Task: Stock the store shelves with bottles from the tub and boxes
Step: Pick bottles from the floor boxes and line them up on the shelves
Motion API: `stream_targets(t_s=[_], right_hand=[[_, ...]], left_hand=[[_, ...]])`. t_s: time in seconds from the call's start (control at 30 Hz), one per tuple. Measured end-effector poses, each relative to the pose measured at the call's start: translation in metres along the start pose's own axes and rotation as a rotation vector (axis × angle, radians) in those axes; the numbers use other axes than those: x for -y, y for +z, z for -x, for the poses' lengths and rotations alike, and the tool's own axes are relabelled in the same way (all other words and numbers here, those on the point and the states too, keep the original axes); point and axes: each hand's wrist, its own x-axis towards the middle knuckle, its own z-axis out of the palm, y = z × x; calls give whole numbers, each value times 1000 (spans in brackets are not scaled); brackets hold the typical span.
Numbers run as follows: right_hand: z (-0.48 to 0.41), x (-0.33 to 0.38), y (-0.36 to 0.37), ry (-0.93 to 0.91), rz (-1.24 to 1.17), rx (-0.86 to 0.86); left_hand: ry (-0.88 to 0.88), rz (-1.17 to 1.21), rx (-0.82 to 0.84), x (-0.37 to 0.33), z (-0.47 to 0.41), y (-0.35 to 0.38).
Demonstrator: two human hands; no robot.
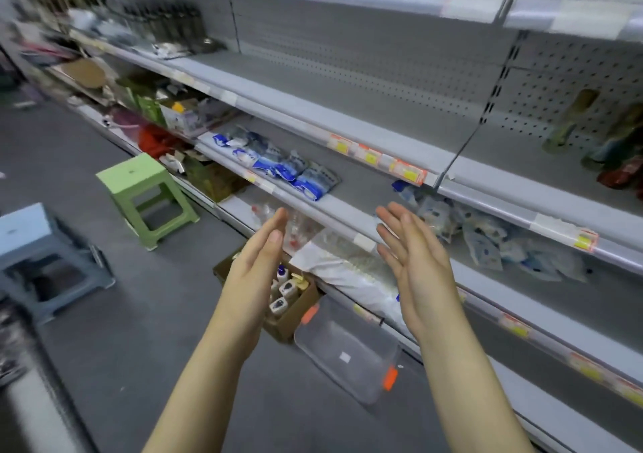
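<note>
Nothing can be read. The orange-and-yellow price tags [409, 171] on the shelf edge [285, 120] at centre right are blurred; the white sticker [344, 357] on the clear tub [323, 330] at lower centre, the blue packets [309, 182] at centre and the bottles [288, 289] in the cardboard box [295, 317] show print too small to tell

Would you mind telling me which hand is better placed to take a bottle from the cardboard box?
Probably the left. Both hands are open and empty, but the left hand appears directly above the cardboard box of bottles, while the right hand is nearer the clear tub.
</note>
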Motion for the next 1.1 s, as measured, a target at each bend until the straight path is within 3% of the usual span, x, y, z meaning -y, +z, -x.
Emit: stream_targets(t_s=[0.5,0.8,1.1], right_hand=[[22,-80,222,73,71,168],[1,-109,272,126,101,194],[-86,-149,293,218,98,143]], left_hand=[[9,59,-121,-7,-3,-213],[-32,52,-214,8,-16,-262],[-136,14,-200,37,-97,-274]])
